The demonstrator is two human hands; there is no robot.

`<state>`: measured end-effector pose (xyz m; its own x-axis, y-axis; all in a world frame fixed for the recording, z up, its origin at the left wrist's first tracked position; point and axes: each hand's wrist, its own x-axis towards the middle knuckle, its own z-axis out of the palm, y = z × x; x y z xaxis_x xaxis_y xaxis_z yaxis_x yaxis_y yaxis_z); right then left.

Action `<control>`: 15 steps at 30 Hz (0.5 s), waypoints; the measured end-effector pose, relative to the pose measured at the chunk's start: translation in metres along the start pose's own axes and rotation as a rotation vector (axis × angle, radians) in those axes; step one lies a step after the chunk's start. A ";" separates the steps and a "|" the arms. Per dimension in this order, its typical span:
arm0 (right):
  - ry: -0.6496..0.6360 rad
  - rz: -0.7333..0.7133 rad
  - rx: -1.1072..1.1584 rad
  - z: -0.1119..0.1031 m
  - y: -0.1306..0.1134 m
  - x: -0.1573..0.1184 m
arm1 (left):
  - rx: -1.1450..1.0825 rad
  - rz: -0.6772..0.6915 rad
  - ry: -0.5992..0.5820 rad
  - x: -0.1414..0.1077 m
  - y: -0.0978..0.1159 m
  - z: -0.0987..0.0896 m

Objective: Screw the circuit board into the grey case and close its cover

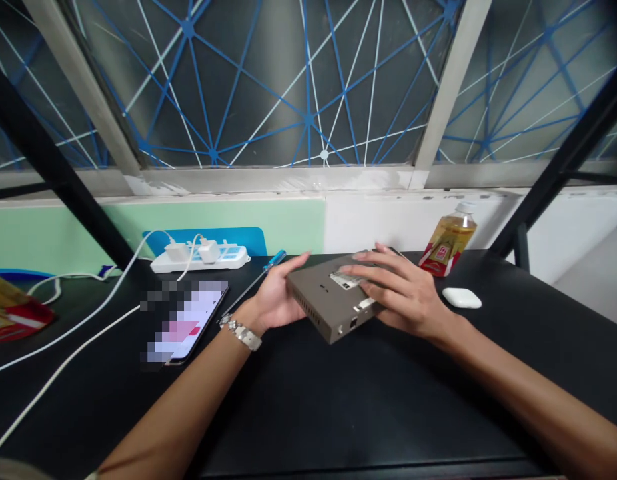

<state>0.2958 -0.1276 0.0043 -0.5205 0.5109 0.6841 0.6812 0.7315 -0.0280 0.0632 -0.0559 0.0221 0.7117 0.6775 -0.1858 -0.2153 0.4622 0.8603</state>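
Observation:
A flat grey metal device box [322,299] with a label on top and ports on its near side lies on the black table [308,407]. My left hand [274,295], with a metal watch on the wrist, presses against the box's left edge and holds it. Across the top of the box rests my right hand [403,291], palm down, fingers spread over the label. A blue-handled screwdriver [261,273] lies just behind my left hand.
A phone [188,321] with a lit screen lies left of my left hand. A white power strip [201,256] with chargers and white cables sits at the back left. A yellow drink bottle [448,241] and a white earbud case [461,297] lie right.

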 end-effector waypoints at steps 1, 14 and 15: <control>0.005 0.003 -0.023 -0.001 0.001 0.000 | 0.018 -0.017 0.016 0.000 -0.001 -0.004; -0.288 0.142 -0.053 -0.016 -0.002 0.009 | 0.348 -0.051 -0.037 0.004 -0.003 -0.033; -0.317 0.128 -0.025 -0.014 -0.005 0.009 | 0.413 -0.032 -0.073 0.003 -0.003 -0.034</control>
<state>0.2947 -0.1332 0.0209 -0.5615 0.7154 0.4158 0.7616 0.6433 -0.0783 0.0439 -0.0357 0.0029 0.7622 0.6175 -0.1942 0.0834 0.2038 0.9754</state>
